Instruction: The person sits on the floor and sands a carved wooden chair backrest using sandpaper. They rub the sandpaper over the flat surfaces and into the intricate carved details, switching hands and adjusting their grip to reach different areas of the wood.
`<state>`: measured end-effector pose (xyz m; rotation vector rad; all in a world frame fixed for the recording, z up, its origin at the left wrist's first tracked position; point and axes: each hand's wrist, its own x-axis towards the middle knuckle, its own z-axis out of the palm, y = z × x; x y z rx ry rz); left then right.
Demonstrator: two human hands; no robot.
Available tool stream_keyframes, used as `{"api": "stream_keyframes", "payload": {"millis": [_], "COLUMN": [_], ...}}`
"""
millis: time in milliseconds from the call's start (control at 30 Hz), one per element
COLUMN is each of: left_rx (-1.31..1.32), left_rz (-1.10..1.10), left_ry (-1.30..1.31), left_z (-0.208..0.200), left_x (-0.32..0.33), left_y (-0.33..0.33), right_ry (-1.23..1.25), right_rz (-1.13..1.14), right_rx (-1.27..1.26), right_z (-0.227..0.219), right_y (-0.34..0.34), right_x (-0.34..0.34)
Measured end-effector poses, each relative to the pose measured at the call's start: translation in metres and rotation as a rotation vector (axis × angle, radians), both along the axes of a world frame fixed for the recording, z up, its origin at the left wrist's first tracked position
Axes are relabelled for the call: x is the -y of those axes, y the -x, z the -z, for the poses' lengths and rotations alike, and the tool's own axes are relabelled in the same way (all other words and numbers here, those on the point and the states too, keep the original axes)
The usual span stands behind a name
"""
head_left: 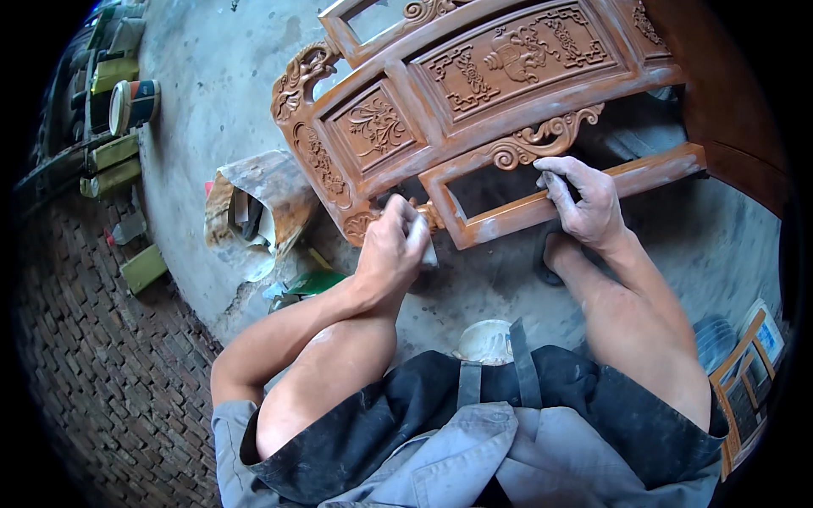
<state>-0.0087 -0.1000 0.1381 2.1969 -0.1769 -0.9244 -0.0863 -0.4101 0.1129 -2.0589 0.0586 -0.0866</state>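
A carved reddish-brown wooden furniture panel (423,127), dusted with pale smears, lies tilted in front of me. My left hand (394,241) is closed at its near left corner, by a small turned piece (430,217). A whitish folded piece (430,253), perhaps sandpaper, sticks out under its fingers. My right hand (586,201), powdery white on the fingers, is curled over the near rail (627,179), just below a carved scroll bracket (546,140). Its thumb and forefinger come together; anything between them is too small or hidden to make out.
A crumpled open sack (262,207) stands left of the panel, near a green item (315,282). A white bucket (487,341) sits between my legs. Another bucket (134,106) and yellowish blocks (142,269) line the brick-paved strip. Small wooden frames (745,372) lean at the right.
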Motion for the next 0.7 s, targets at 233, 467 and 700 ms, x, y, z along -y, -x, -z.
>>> {"api": "stream_keyframes", "payload": {"millis": [233,467,700], "left_rx": [0.080,-0.305,-0.014], "left_rz": [-0.094,0.562,-0.502], "left_ry": [-0.001,0.162,0.430], "left_z": [0.023,0.027,-0.024], "left_x": [0.014,-0.014,-0.062], "left_y": [0.001,0.004,-0.028], "right_ry": [0.006,0.007,-0.036], "right_rz": [-0.014,-0.017,-0.007], "right_rx": [0.009,-0.005,-0.064], "right_z": [-0.001,0.007,0.015], "right_y": [-0.007,-0.001,0.008], "right_x": [0.001,0.004,0.004]}}
